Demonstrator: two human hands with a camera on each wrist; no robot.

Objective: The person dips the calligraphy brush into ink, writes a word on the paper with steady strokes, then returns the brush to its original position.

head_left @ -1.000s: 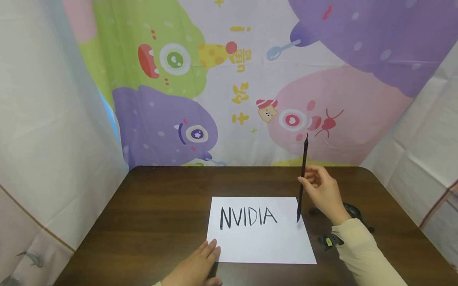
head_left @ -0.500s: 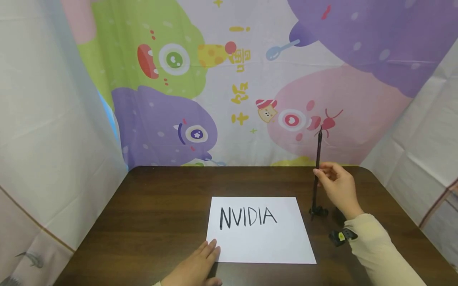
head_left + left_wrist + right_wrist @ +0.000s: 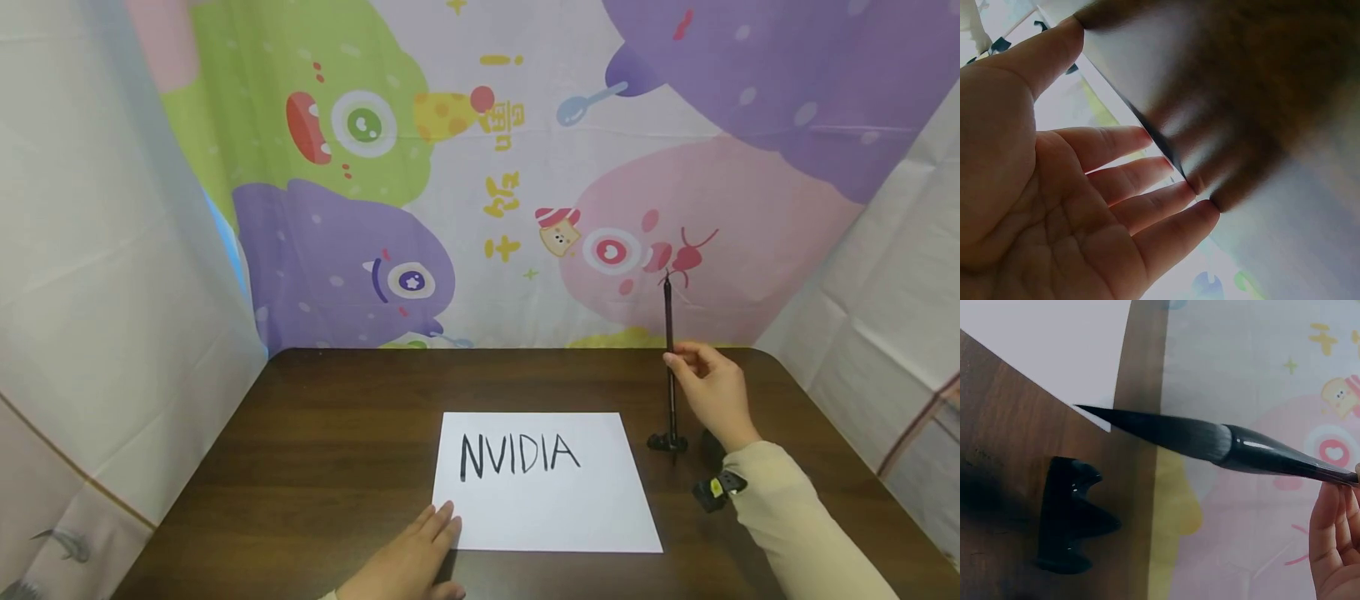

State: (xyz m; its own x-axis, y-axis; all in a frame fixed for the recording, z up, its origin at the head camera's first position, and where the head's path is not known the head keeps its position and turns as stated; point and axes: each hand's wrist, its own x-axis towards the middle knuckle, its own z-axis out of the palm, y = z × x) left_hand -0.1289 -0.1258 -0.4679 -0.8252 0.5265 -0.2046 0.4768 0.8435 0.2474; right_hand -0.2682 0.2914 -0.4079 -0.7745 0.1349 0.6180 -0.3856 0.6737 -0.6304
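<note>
My right hand (image 3: 708,392) pinches a dark writing brush (image 3: 669,317) by its handle, held nearly upright with the bristles down. In the head view the bristles overlap a small black brush rest (image 3: 658,442). The right wrist view shows the pointed dark bristles (image 3: 1166,434) apart from the peaked brush rest (image 3: 1069,519). White paper (image 3: 555,517) lies left of it, with "NVIDIA" lettered in black strokes. On the sheet's lower left corner rests my left hand (image 3: 405,554), fingers extended. The left wrist view shows its palm, with straight fingers touching the surface.
The brown wooden table (image 3: 322,467) ends at a printed cartoon curtain (image 3: 510,300) behind. White cloth (image 3: 97,275) hangs along the left side, with more on the right. A dark object (image 3: 711,448) is partly hidden behind the right wrist, which wears a small black camera (image 3: 708,492).
My right hand has moved right with the brush, from the paper's right edge to the brush rest. Most recently the brush has tilted slightly. The left hand and paper stay put.
</note>
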